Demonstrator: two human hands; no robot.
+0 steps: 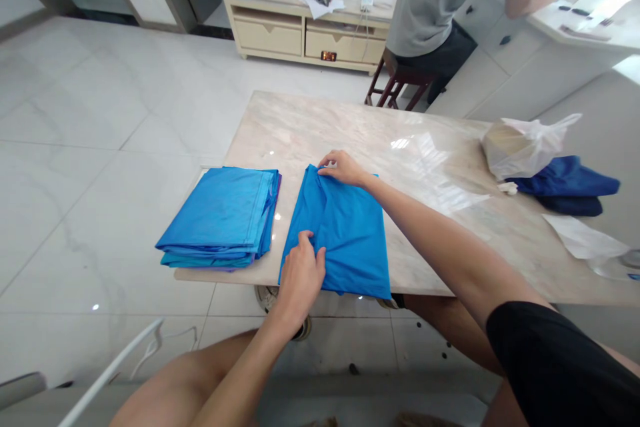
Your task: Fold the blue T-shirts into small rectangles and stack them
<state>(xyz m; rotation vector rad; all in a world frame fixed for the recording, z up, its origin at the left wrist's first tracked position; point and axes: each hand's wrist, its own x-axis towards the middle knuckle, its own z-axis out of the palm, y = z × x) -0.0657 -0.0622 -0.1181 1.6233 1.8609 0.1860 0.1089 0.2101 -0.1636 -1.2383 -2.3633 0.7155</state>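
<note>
A folded bright-blue cloth [345,240] lies in front of me, wrinkled along its left half, its near edge reaching slightly over the table's front edge. At its far left corner, my right hand [345,168] is closed, pinching the fabric between thumb and fingers. My left hand [301,273] rests on the near left part of the same cloth, thumb and index finger apart; its other fingers are hidden. To the left is a neat stack of folded cloths [220,210], mostly blue, with teal and purple edges showing.
The marble table [330,123] carries a white plastic bag [523,147], dark blue fabric [567,180] and white paper [585,235] at right. Beyond it, a person in a grey shirt [435,0] sits on a wooden stool [400,73]. A low cabinet [270,33] stands by the wall.
</note>
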